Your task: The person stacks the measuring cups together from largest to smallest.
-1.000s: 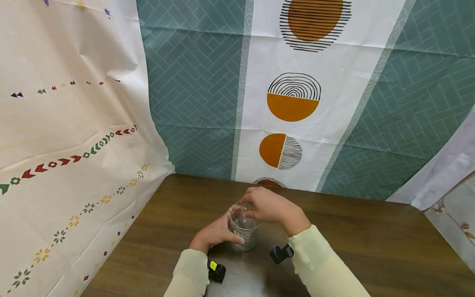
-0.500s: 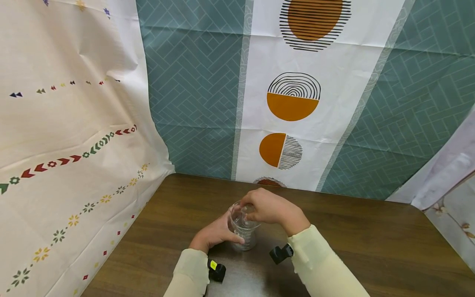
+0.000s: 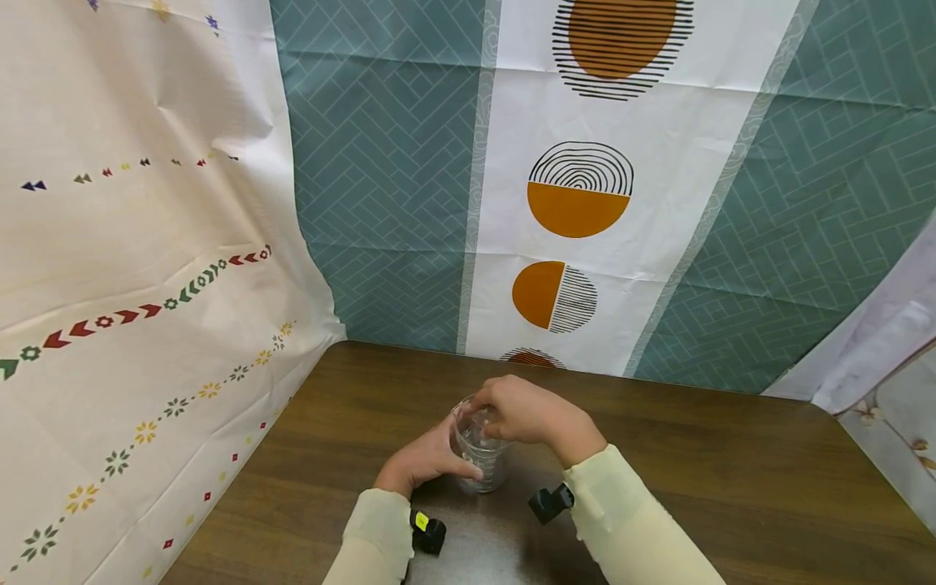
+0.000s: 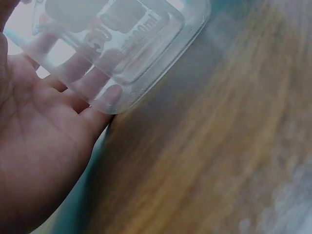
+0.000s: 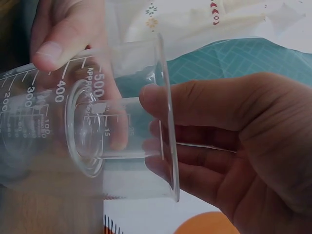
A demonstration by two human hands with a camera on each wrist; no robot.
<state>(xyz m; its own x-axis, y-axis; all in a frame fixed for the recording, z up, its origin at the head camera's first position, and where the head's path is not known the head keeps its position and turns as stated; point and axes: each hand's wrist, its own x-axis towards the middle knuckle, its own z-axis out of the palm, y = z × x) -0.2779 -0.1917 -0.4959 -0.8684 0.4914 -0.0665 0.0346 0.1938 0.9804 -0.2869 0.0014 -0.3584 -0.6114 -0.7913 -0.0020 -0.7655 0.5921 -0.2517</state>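
A large clear beaker (image 3: 491,475) with white marks up to 500 stands upright on the wooden table. My left hand (image 3: 431,457) grips its side, thumb in front and fingers behind; the left wrist view shows the fingers through the wall. Inside it sits a medium beaker (image 5: 45,127) marked 100, its rim partway up the large one. My right hand (image 3: 532,413) reaches over the large rim and pinches a small beaker (image 5: 124,129) marked 15 near its top. In the right wrist view, the small beaker's base overlaps the medium beaker's mouth.
The brown wooden table (image 3: 702,479) spreads around the hands. Behind it hangs a teal and white patterned cloth (image 3: 387,203), and a cream cloth (image 3: 146,325) with small motifs drapes along the left edge. Another pale cloth (image 3: 895,406) is at the right.
My right hand has sunk slightly and shifted a little left, fingers deeper in the large beaker's mouth. My left hand and the large beaker have stayed in place.
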